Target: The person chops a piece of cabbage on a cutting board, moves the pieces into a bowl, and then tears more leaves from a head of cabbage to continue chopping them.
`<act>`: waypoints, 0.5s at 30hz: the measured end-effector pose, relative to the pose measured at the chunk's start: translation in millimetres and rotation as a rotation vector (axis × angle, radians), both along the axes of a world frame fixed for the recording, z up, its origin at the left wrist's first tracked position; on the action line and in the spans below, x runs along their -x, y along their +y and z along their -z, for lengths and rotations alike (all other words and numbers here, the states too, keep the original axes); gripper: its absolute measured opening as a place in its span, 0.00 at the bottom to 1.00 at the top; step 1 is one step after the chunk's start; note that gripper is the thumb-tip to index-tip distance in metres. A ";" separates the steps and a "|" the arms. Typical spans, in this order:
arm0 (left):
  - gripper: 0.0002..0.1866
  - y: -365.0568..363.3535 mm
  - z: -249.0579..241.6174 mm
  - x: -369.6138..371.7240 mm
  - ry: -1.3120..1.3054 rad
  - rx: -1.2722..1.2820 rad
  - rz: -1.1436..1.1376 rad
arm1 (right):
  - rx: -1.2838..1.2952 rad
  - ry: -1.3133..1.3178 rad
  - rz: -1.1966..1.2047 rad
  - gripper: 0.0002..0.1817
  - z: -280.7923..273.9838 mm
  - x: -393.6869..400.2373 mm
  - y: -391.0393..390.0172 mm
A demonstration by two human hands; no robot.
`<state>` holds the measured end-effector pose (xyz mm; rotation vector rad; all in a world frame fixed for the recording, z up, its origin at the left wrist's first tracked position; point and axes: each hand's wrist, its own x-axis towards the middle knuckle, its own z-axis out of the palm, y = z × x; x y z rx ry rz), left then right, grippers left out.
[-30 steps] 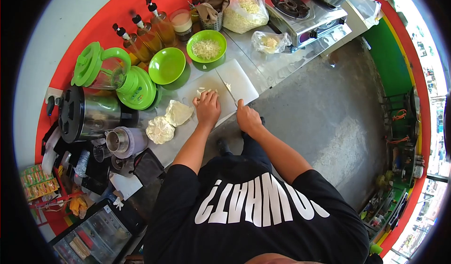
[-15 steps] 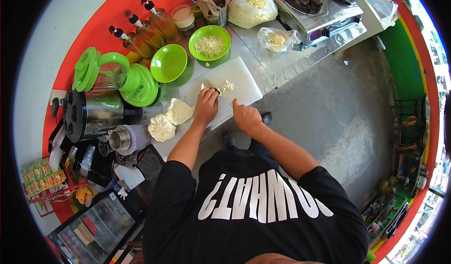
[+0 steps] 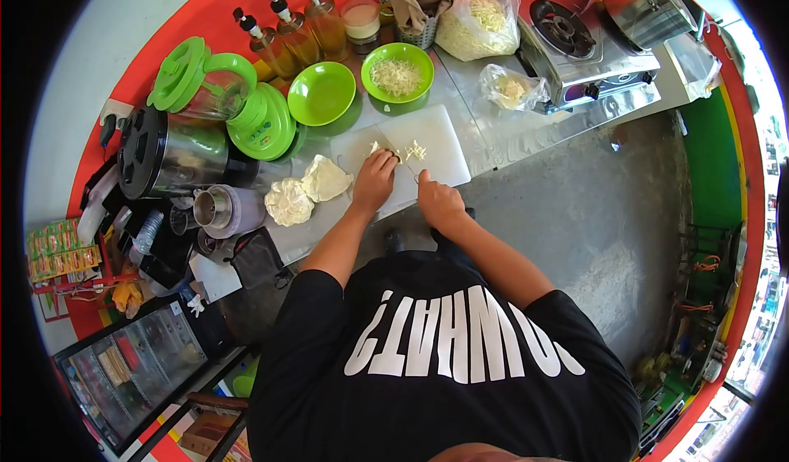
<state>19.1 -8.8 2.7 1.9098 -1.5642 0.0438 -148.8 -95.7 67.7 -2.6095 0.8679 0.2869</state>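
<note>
On the white cutting board (image 3: 448,137), my left hand (image 3: 376,179) has its fingers bent down over a pale cabbage piece (image 3: 374,146), mostly hidden beneath them. My right hand (image 3: 440,202) is closed round the handle of a knife (image 3: 403,158). Its thin blade points away from me, close beside the left fingertips. Just right of the blade lies a little pile of cabbage shreds (image 3: 416,150). Two larger cabbage chunks (image 3: 288,202) rest left of my left hand. Behind the board stands a green bowl (image 3: 417,94) holding more shreds.
A second green bowl (image 3: 322,94) and a green blender (image 3: 261,125) stand to the left. Bottles with pump tops (image 3: 293,34) line the wall. At the back right are a bag of shreds (image 3: 475,30), a smaller bag (image 3: 513,89) and a gas stove (image 3: 588,67).
The head view has shifted, so the counter sits somewhat differently in the picture. Both hands stay at the board, the left on the cabbage piece, the right on the knife.
</note>
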 end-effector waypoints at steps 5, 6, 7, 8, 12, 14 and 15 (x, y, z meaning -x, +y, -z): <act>0.12 1.3 0.1 -0.1 0.039 0.034 0.000 | 0.005 0.068 0.063 0.07 14.9 -0.6 14.8; 0.12 1.7 0.1 1.2 0.043 0.037 0.002 | 0.024 0.067 0.074 0.07 16.8 -1.8 16.1; 0.13 1.3 -0.3 0.5 0.039 0.052 0.004 | 0.030 0.068 0.074 0.07 18.1 -3.8 13.3; 0.13 0.8 -0.8 -0.5 0.033 0.066 0.006 | 0.011 0.035 0.068 0.08 19.5 -7.0 9.4; 0.13 2.0 1.0 0.6 0.018 0.070 -0.001 | 0.050 0.017 0.049 0.09 13.9 -5.1 13.4; 0.12 2.5 -0.1 2.6 0.061 0.067 -0.029 | 0.038 0.044 0.075 0.09 13.3 -1.0 24.0; 0.12 1.6 1.0 1.5 0.063 0.071 -0.028 | 0.022 0.072 0.098 0.08 14.9 0.3 27.5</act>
